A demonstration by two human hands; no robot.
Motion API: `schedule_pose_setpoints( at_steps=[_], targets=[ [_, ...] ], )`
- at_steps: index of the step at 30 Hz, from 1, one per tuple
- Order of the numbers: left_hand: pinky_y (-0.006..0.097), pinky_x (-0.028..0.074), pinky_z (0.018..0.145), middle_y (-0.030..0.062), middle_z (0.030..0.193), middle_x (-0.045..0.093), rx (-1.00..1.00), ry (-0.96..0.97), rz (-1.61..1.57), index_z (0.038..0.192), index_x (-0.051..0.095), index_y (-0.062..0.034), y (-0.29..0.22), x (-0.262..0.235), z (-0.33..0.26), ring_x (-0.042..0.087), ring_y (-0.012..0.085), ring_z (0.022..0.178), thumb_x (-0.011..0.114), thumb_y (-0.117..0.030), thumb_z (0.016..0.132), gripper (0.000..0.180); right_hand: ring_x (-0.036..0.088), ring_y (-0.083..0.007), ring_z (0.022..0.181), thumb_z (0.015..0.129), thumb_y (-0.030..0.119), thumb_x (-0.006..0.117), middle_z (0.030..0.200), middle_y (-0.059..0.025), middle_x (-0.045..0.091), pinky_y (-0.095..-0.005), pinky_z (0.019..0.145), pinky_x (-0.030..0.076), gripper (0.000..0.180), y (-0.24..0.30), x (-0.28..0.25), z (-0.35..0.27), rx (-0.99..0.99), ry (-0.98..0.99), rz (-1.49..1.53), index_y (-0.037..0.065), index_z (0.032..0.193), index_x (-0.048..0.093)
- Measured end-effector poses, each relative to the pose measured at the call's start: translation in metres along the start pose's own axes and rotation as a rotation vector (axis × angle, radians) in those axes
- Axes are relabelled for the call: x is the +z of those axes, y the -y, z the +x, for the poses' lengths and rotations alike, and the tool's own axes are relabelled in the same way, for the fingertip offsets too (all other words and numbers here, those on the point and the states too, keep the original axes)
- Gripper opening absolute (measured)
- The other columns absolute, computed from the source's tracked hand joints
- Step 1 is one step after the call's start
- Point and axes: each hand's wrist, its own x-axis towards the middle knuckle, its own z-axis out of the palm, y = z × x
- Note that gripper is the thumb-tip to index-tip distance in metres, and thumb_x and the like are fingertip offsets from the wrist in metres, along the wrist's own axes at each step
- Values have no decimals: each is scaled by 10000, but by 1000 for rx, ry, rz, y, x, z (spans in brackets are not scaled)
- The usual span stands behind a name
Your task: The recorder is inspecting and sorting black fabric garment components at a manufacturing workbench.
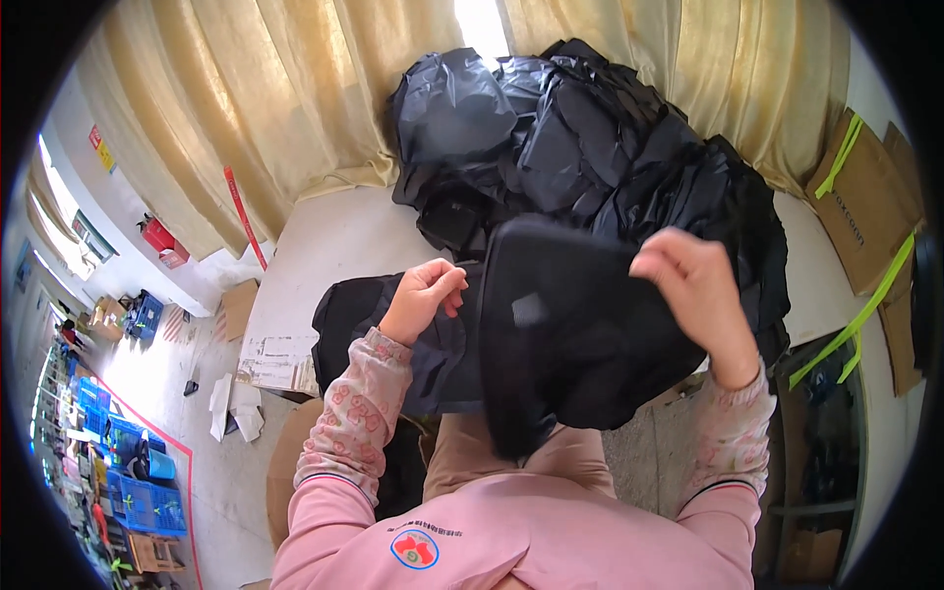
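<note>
In front of me a large black fabric piece [580,324] with a rounded, thick-edged corner stands tilted over my lap, a small pale patch on its face. My right hand [693,295], slightly blurred, has its fingers curled at the upper right edge of this piece, apparently gripping it. Just left of its raised edge, my left hand [430,297] is closed in a pinch; what its fingertips hold, if anything, is too small to tell. Beneath the left hand, more black fabric [364,320] lies on the table's near edge.
A tall heap of black fabric pieces [580,128] covers the far middle and right of the white table [315,236]. Beige curtains [324,88] hang behind. A cardboard box [860,206] with yellow-green straps stands at right. Blue crates [152,501] and an open carton [290,462] are at left.
</note>
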Motion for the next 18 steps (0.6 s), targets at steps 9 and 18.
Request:
schedule_pose_setpoints(
  at_steps=[9, 18],
  targets=[
    [522, 267, 1120, 148, 1499, 315, -216, 408, -819, 1479, 265, -257, 128, 43, -72, 330, 339, 1366, 648, -609, 786, 866, 590, -41, 766, 945, 187, 605, 859, 10, 658, -181, 688, 464, 176, -3, -25, 40, 194, -275, 850, 23, 962, 665],
    [417, 323, 1110, 137, 1404, 454, -343, 282, -1108, 1412, 365, -57, 108, 157, -29, 441, 258, 1295, 467, -655, 879, 807, 625, -66, 780, 948, 223, 603, 917, -2, 675, -191, 687, 487, 190, 24, -12, 36, 175, -316, 1167, 48, 1004, 652]
  ],
)
